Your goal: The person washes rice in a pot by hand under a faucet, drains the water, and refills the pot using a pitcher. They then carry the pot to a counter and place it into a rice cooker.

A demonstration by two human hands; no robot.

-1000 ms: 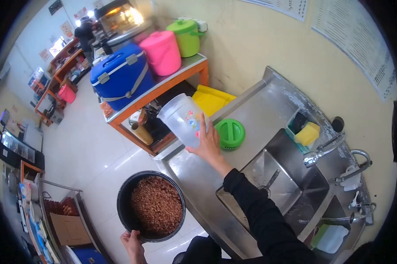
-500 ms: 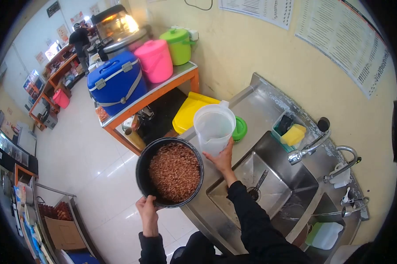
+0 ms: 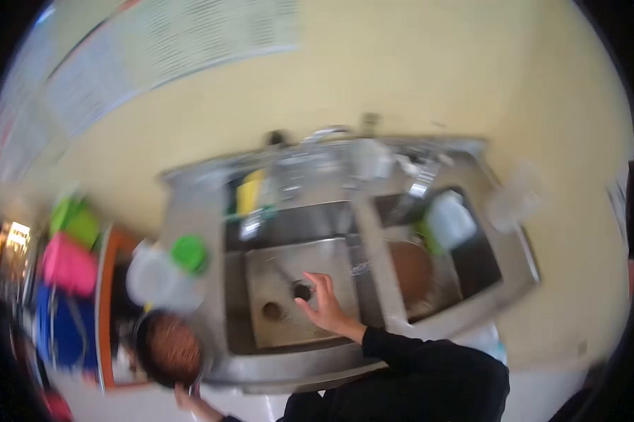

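Blurred by motion, the black pot (image 3: 171, 348) of reddish-brown grains is at the lower left, tilted beside the counter edge. My left hand (image 3: 190, 401) grips its near rim. My right hand (image 3: 324, 304) hovers over the left basin (image 3: 296, 257) of the steel sink, thumb and fingers apart, holding nothing. The translucent white pitcher (image 3: 159, 278) rests on the counter left of the sink, next to a round green object (image 3: 189, 254).
The right basin (image 3: 486, 271) holds a brown round object (image 3: 410, 271) and a whitish container (image 3: 450, 220). Faucets (image 3: 257, 221) reach over both basins. A yellow sponge (image 3: 248, 193) lies behind. Blue (image 3: 65, 327) and pink (image 3: 71, 264) containers stand left.
The view has swung right toward the sink. My right hand has let go of the white pitcher and moved over the left basin. My left hand still holds the pot.
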